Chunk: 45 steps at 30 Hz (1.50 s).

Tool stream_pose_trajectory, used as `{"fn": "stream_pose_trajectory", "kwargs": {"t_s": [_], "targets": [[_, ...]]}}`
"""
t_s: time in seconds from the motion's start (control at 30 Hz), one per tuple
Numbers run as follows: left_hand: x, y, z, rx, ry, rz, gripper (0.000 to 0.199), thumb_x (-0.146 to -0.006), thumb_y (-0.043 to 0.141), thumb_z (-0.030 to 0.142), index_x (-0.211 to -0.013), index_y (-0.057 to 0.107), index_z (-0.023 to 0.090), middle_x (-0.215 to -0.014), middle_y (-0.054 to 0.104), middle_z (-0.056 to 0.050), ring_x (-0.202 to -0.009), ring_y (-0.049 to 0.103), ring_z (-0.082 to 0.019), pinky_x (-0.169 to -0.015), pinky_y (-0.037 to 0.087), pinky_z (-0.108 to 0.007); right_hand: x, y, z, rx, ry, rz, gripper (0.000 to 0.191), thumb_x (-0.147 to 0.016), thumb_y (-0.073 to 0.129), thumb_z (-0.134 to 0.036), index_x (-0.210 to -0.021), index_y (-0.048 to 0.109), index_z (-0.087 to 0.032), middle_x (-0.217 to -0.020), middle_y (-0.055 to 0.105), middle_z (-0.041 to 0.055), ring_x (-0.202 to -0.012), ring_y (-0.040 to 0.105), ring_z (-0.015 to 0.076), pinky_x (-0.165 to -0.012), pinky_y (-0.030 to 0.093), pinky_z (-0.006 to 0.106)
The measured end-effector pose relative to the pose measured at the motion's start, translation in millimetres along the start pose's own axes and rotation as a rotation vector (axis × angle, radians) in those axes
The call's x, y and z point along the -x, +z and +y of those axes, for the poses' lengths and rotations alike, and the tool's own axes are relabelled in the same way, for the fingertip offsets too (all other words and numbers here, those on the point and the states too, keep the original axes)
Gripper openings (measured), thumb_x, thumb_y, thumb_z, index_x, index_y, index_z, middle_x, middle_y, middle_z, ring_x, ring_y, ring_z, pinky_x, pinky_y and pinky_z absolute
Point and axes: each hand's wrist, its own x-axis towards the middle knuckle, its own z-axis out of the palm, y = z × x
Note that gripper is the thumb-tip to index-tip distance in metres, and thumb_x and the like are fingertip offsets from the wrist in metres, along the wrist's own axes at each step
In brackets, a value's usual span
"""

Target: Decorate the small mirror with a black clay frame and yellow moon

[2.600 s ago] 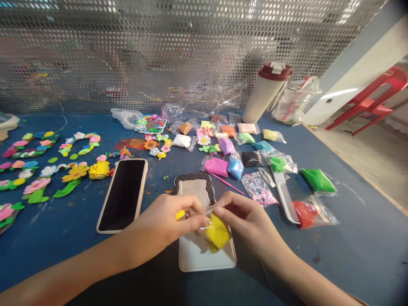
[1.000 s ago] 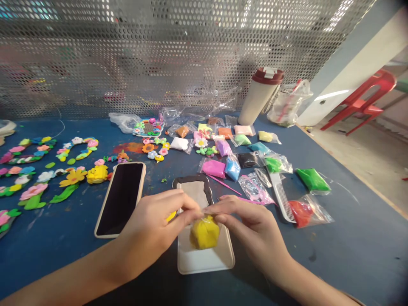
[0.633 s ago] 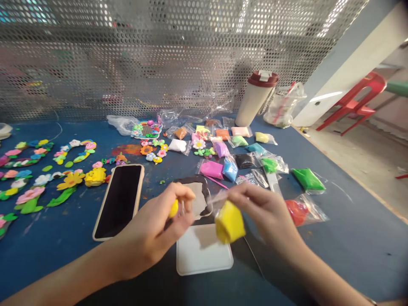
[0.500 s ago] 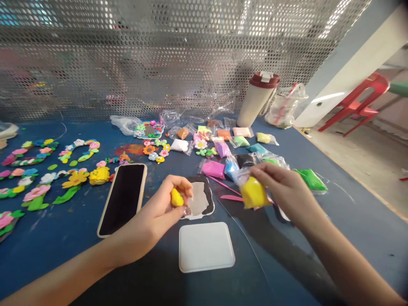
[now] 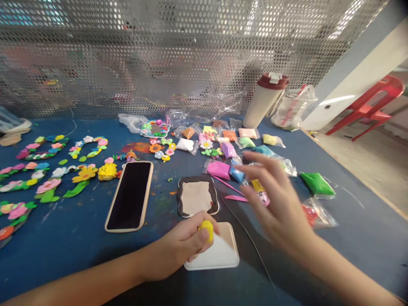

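A lump of yellow clay [image 5: 207, 230] is gripped in the closed fingers of my left hand [image 5: 183, 240], just above the white rectangular board [image 5: 219, 257]. My right hand [image 5: 279, 202] is open, slightly blurred, with its fingers spread over the clay packets. Nothing is in it. Partly hidden behind those fingers lies the bag of yellow clay [image 5: 257, 185] on the table. Beyond my left hand lies a wavy-edged plaque [image 5: 196, 197] with a black clay border. A pink modelling knife [image 5: 236, 198] and a thin pink tool [image 5: 228, 184] lie between the plaque and my right hand.
A phone [image 5: 130, 197] lies left of the plaque, near flower-decorated clay pieces [image 5: 85, 174]. Several clay packets, including magenta [image 5: 219, 169] and green [image 5: 317, 184], lie at right. A tumbler [image 5: 263, 102] and a plastic cup [image 5: 291, 110] stand by the perforated metal panel [image 5: 159, 63].
My right hand has let go of the yellow clay bag, which now lies on the table. My left hand has moved right and nearer with the yellow lump, over the white board.
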Motion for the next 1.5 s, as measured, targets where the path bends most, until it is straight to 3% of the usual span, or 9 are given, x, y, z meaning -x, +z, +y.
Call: {"fn": "stream_pose_trajectory", "kwargs": {"t_s": [0.1, 0.23, 0.53, 0.73, 0.83, 1.0, 1.13, 1.27, 1.5], "targets": [[-4.1, -0.4, -6.0, 0.069, 0.038, 0.048, 0.035, -0.091, 0.052, 0.046, -0.114, 0.040, 0.022, -0.076, 0.042, 0.006, -0.056, 0.042, -0.006, -0.057, 0.038, -0.020, 12.4, 17.3, -13.4, -0.143, -0.229, -0.193, 0.040, -0.090, 0.052, -0.021, -0.129, 0.043, -0.022, -0.133, 0.044, 0.0165, -0.123, 0.047, 0.0292, -0.096, 0.047, 0.046], [-6.1, 2.5, -8.2, 0.064, 0.014, 0.128, 0.036, -0.090, 0.047, 0.054, -0.097, 0.043, 0.019, -0.069, 0.047, 0.005, -0.045, 0.040, -0.006, -0.044, 0.035, -0.019, 23.4, 28.2, -12.7, -0.284, -0.359, -0.268, 0.051, -0.085, 0.053, -0.016, -0.134, 0.036, -0.018, -0.129, 0.049, 0.0172, -0.119, 0.052, 0.0264, -0.095, 0.049, 0.041], [0.8, 4.4, -5.0, -0.249, -0.060, 0.132, 0.056, -0.093, 0.033, 0.058, -0.057, 0.043, 0.017, -0.051, 0.037, 0.003, -0.048, 0.033, -0.009, -0.048, 0.024, -0.024, 34.4, 39.5, -12.4, -0.543, -0.240, -0.372, 0.053, -0.092, 0.046, -0.013, -0.143, 0.037, -0.023, -0.128, 0.059, 0.0118, -0.110, 0.058, 0.0206, -0.093, 0.049, 0.036], [1.8, 1.7, -8.5, -0.176, 0.025, 0.059, 0.067, -0.081, 0.029, 0.077, -0.066, 0.051, 0.015, -0.056, 0.039, 0.002, -0.051, 0.034, -0.011, -0.050, 0.027, -0.025, 36.2, 40.7, -13.2, -0.551, -0.192, -0.407, 0.049, -0.096, 0.044, -0.021, -0.143, 0.038, -0.028, -0.135, 0.055, 0.0097, -0.115, 0.056, 0.0212, -0.097, 0.047, 0.038], [1.4, 1.0, -7.1, -0.191, 0.023, 0.089, 0.059, -0.087, 0.032, 0.069, -0.065, 0.045, 0.017, -0.057, 0.039, 0.002, -0.052, 0.034, -0.010, -0.049, 0.026, -0.024, 35.4, 40.7, -12.4, -0.566, -0.188, -0.470, 0.049, -0.094, 0.048, -0.022, -0.143, 0.038, -0.025, -0.138, 0.052, 0.0110, -0.120, 0.053, 0.0211, -0.101, 0.045, 0.036], [-2.1, -1.6, -6.6, -0.266, 0.055, 0.142, 0.046, -0.095, 0.038, 0.049, -0.062, 0.041, 0.017, -0.053, 0.038, 0.005, -0.051, 0.037, -0.008, -0.053, 0.032, -0.022, 39.3, 49.4, -9.4, -0.613, 0.031, -0.289, 0.050, -0.079, 0.070, -0.038, -0.124, 0.056, -0.021, -0.108, 0.066, 0.0095, -0.099, 0.064, 0.0194, -0.085, 0.054, 0.029], [-3.4, -2.0, -8.4, -0.221, 0.027, 0.114, 0.045, -0.096, 0.037, 0.048, -0.064, 0.043, 0.017, -0.047, 0.039, 0.006, -0.043, 0.034, -0.007, -0.044, 0.027, -0.020, 40.8, 50.0, -8.8, -0.652, 0.078, -0.259, 0.024, -0.081, 0.069, -0.029, -0.104, 0.069, -0.020, -0.097, 0.070, 0.0061, -0.086, 0.067, 0.0162, -0.073, 0.054, 0.023], [-3.8, 1.7, -10.2, -0.139, -0.025, 0.119, 0.041, -0.096, 0.036, 0.049, -0.071, 0.045, 0.018, -0.045, 0.042, 0.007, -0.038, 0.032, -0.007, -0.039, 0.025, -0.019, 38.1, 45.4, -8.6, -0.637, 0.124, -0.187, 0.010, -0.086, 0.063, -0.019, -0.092, 0.071, -0.020, -0.084, 0.071, 0.0031, -0.075, 0.066, 0.0129, -0.067, 0.052, 0.022], [-2.2, 2.1, -10.0, -0.105, -0.023, 0.082, 0.044, -0.093, 0.037, 0.056, -0.073, 0.045, 0.017, -0.048, 0.046, 0.005, -0.040, 0.032, -0.006, -0.040, 0.025, -0.018, 28.0, 43.1, -4.6, -0.469, 0.279, -0.098, 0.012, -0.085, 0.061, -0.015, -0.074, 0.063, -0.020, -0.069, 0.063, -0.0017, -0.060, 0.058, 0.0106, -0.053, 0.046, 0.021]]}}
